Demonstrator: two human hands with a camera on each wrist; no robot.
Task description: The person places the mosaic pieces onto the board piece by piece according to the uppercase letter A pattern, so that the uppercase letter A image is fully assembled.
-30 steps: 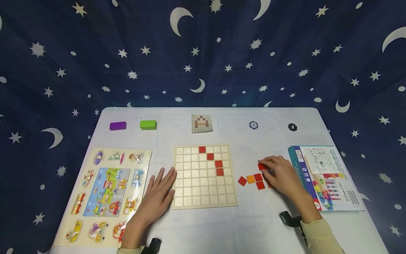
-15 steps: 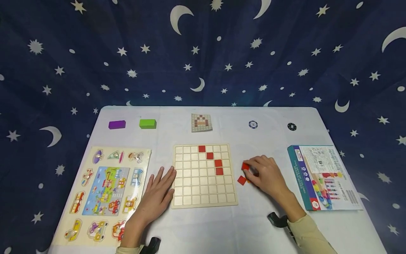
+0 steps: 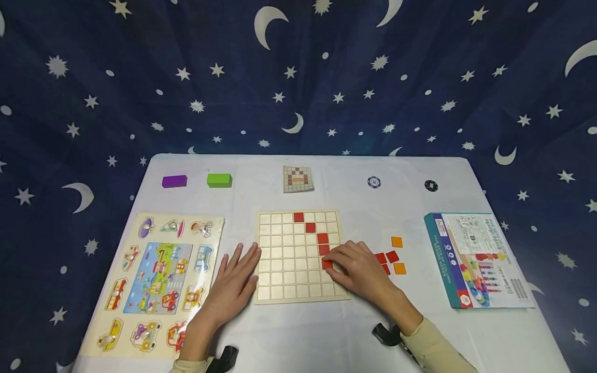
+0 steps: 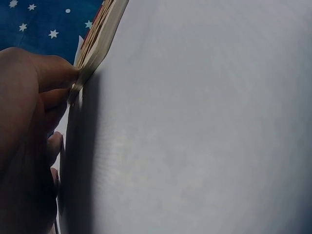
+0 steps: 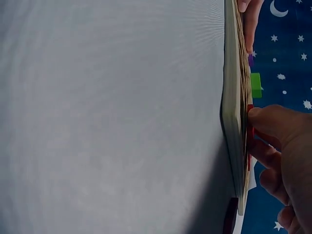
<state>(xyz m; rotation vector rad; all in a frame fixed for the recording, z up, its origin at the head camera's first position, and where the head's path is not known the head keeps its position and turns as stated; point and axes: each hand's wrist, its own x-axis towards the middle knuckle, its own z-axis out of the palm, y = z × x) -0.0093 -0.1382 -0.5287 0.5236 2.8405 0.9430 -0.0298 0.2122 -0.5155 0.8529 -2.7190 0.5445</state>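
Note:
A wooden grid board (image 3: 289, 300) lies mid-table, with several red square tiles (image 3: 310, 228) in its cells, stepping down to the right from the top row. With thumb and fingertips my right hand (image 3: 361, 269) pinches a red tile (image 3: 327, 264) over the right part of the grid, just below the lowest red tile of that line. In the right wrist view this red tile (image 5: 250, 127) is at the board's upper surface, partly covered by the fingers. My left hand (image 3: 233, 290) rests with fingers extended along the board's left edge, touching its side (image 4: 100, 46).
Loose red tiles (image 3: 392, 256) and orange tiles (image 3: 397, 242) lie right of the board. A peg puzzle (image 3: 212, 233) is at the left, a box (image 3: 480, 264) at the right. Behind are a pattern card (image 3: 298, 179), purple block (image 3: 174, 181), green block (image 3: 219, 180) and two chips (image 3: 374, 182).
My right hand has moved left from the loose tiles to the board, carrying a red tile. The loose tiles it covered now show. My left hand stays at the board's edge.

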